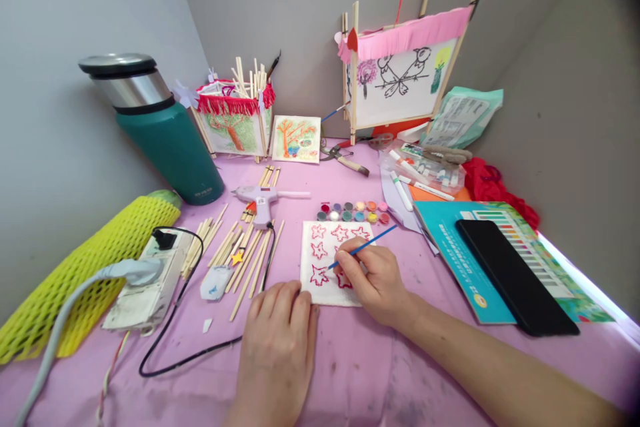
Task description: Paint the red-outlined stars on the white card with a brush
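From far off, I couldn't see all of one red star (343, 280) behind the right hand (371, 279). The arm below the left hand (280, 330) got cut off near seven o'clock. The blue book's (470, 297) words at four o'clock were too tiny.

A table (375, 387) under a stained, creased pinkish-purple cover, crowded with craft supplies.
At its left lie a yellow mesh sleeve (100, 267) and a white power strip (173, 260), with a green bottle (167, 147) standing behind them; wooden sticks (255, 265) spread to the strip's right. Near the centre, a white square (330, 238) with red star outlines lies flat, just in front of two rows of paint pots (347, 216). A blue booklet (450, 267) lies at the right; two stick-framed boxes (403, 110) stand at the back.
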### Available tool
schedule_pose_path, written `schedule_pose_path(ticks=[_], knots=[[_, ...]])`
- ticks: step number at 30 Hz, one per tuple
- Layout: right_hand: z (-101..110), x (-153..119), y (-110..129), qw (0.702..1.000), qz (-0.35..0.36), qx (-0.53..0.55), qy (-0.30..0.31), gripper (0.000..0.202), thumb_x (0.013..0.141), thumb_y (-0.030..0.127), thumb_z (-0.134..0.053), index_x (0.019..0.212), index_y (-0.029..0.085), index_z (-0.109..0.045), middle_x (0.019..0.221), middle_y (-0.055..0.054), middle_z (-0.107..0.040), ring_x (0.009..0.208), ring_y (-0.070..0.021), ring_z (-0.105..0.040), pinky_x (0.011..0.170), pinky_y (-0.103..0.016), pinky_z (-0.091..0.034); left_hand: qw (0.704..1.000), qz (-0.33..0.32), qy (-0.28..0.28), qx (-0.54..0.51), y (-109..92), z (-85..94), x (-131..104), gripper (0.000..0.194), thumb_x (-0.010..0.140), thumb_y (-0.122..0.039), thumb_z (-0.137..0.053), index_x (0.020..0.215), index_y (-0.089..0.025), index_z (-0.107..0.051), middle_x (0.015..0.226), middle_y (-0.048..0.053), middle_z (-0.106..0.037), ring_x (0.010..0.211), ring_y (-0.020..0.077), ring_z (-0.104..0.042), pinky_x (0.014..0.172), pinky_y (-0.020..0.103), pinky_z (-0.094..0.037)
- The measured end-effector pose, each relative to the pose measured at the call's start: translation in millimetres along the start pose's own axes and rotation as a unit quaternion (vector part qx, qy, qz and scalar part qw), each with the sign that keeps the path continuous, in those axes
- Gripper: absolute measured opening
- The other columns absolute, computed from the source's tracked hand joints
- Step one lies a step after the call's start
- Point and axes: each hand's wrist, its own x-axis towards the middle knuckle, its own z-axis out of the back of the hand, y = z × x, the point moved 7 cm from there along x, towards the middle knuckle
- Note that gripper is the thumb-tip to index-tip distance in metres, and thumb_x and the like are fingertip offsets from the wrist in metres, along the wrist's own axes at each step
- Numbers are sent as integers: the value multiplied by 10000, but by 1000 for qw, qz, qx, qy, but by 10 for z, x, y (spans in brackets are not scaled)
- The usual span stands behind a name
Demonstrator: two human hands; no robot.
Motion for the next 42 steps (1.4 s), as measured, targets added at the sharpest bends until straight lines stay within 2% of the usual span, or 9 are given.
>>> schedule_pose_path(ticks=[19,42], knots=[[6,-16,-9,1000,4,-3,-17,279,923,183,-452,690,168,-604,693,-36,-635,597,-111,-585,579,-233,-430,1000,4,-6,-7,4,9,1,116,855,-153,-527,964,-154,-568,1004,88,-593,926,240,-517,811,425,-428],[-12,-6,-9,1000,6,3,-6,254,925,186,-450,716,173,-592,699,-31,-635,615,-116,-590,589,-238,-433,1000,-1,1,-5,0,4,4,128,849,-144,-532,973,-154,-562,1013,91,-591,926,239,-516,816,433,-432]])
